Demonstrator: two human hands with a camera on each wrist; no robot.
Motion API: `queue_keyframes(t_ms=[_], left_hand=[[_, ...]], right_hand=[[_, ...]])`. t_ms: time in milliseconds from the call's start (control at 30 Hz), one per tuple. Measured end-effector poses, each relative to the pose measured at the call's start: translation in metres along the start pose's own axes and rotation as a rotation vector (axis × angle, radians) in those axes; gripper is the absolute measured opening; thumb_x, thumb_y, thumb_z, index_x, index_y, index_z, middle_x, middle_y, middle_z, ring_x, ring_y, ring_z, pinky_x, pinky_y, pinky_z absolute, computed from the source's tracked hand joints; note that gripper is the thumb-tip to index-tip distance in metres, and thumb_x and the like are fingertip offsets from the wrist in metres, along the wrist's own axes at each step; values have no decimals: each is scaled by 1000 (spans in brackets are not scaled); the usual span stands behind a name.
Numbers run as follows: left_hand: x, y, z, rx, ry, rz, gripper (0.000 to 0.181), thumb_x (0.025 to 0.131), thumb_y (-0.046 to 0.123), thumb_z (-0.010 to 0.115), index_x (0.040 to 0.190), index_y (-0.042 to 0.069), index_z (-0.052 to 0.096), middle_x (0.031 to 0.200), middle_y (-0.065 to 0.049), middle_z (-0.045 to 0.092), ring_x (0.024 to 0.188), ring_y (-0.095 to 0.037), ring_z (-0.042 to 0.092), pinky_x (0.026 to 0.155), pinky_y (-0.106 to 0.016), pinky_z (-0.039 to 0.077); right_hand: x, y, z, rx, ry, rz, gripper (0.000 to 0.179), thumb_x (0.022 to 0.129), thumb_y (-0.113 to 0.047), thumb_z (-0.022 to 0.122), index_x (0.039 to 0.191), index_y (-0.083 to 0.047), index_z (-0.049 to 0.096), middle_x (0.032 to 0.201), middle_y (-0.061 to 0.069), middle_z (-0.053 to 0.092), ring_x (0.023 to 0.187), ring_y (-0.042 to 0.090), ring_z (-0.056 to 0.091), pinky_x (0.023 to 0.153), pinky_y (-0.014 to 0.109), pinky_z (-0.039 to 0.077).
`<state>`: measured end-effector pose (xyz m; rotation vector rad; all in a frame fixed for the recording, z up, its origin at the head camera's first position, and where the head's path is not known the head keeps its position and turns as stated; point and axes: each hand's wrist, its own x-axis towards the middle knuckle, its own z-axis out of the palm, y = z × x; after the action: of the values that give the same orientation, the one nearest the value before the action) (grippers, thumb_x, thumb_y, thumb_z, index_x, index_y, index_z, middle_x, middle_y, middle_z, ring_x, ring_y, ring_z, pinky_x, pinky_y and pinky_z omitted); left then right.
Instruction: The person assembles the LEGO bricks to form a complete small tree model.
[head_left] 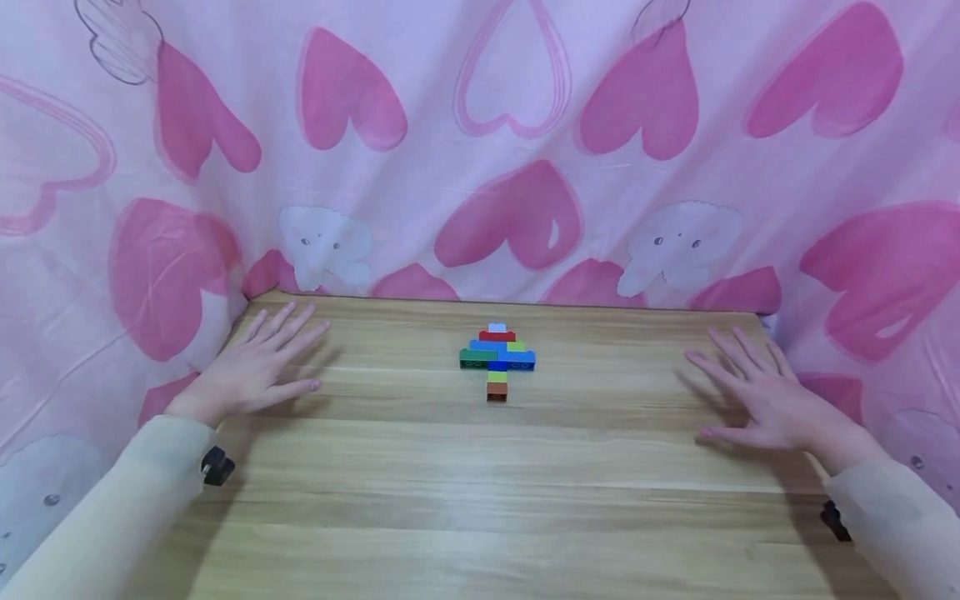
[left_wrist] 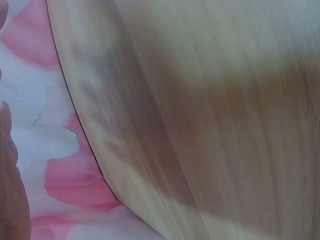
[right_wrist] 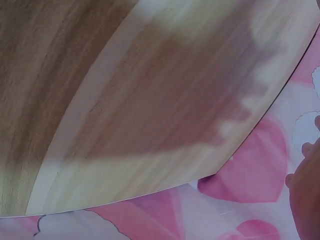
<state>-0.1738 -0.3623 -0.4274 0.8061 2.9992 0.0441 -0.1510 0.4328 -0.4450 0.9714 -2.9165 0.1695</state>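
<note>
Toward the back middle of the wooden table lies a flat, tree-like shape of joined toy building bricks [head_left: 498,358]. White tops it, then red, blue, light green, dark green and more blue, with a brown brick [head_left: 497,392] at the near end. My left hand [head_left: 258,362] hovers over the table's left side, fingers spread. Over the right side hovers my right hand [head_left: 765,396], its fingers also spread. Both hands are well apart from the bricks and hold nothing. In the wrist views only a part of each hand shows, with its shadow on the wood.
The wooden table [head_left: 480,500] reaches back to a pink and white curtain [head_left: 420,192] with hearts, which hangs behind it and along both sides. A small black device [head_left: 217,465] sits at the left cuff, and another black device [head_left: 835,521] at the right cuff.
</note>
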Motion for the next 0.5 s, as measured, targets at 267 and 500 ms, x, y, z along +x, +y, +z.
queue_keyframes(t_ms=[267,500], left_hand=[[-6,-3,7,43,-42,-33,89,105,68,56,177,28,21,183,-13,14,167,-46,9,131,-69,-1],[-8,-1,5,40,-25,-43,87,105,67,57,176,26,26,182,-14,16,166,-46,10,130,-71,3]], right_hand=[[5,1,1,-26,-20,34,118,78,-66,89,173,-28,30,183,16,8,167,47,-6,122,76,-16],[4,3,1,-28,-43,58,116,80,-65,89,173,-30,29,183,17,6,166,47,-8,123,73,-18]])
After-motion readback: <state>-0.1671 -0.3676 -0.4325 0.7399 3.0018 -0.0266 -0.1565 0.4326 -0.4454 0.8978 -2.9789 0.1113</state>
